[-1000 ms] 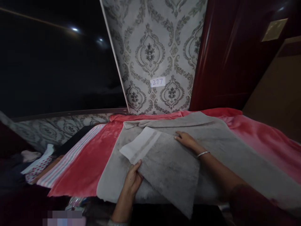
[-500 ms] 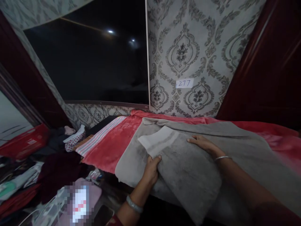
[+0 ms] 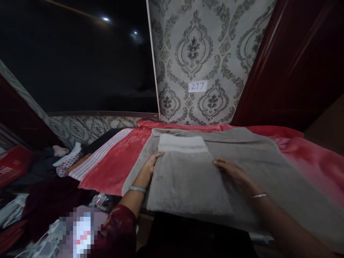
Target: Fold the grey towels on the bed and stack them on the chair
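Grey towel | on grey blanket | your left hand: nearly closed, pinching left edge | your right hand: half-curled at right edge, hold unclear | likely light, soft, limp; grasp both side edges

Blk TV, patt'd wall, dk-red panel R.

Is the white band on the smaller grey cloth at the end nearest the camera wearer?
No, the white band is at the far end of the smaller grey cloth, toward the patterned wall.
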Demonstrator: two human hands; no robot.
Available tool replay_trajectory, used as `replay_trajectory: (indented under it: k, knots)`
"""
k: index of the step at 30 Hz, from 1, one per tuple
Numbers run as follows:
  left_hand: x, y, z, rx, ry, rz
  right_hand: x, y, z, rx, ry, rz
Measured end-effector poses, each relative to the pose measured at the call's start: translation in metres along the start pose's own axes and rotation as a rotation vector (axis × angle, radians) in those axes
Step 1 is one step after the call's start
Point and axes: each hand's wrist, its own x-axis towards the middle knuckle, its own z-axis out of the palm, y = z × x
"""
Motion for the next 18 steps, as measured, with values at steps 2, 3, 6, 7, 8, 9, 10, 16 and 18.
replay_trajectory:
  k: [2,3,6,7,8,9,10,16,18]
  knots:
    - [0.006,-0.017,-0.011,-0.007,0.019,-0.078,0.001,0.027,0.002,-0.008,-0.013,0.036]
    - [0.007,-0.023,-0.015,-0.014,0.015,-0.11,0.002,0.035,0.001,-0.009,-0.012,0.039]
    - [0.008,-0.03,-0.024,-0.045,-0.029,-0.147,0.002,0.04,-0.001,-0.021,0.031,0.043]
    - [0.008,-0.031,-0.026,-0.045,-0.047,-0.142,0.002,0.038,0.0,-0.029,0.05,0.033]
    - [0.008,-0.031,-0.028,-0.042,-0.064,-0.132,0.002,0.035,0.002,-0.035,0.067,0.015]
    - [0.009,-0.032,-0.029,-0.038,-0.084,-0.115,0.003,0.031,0.005,-0.038,0.082,-0.008]
    - [0.01,-0.033,-0.029,-0.033,-0.106,-0.094,0.003,0.029,0.009,-0.039,0.093,-0.029]
    - [0.011,-0.051,-0.029,0.002,-0.171,0.097,-0.006,0.015,0.034,-0.04,0.166,-0.01]
    - [0.011,-0.057,-0.03,0.011,-0.157,0.11,-0.01,0.011,0.035,-0.13,0.178,0.058]
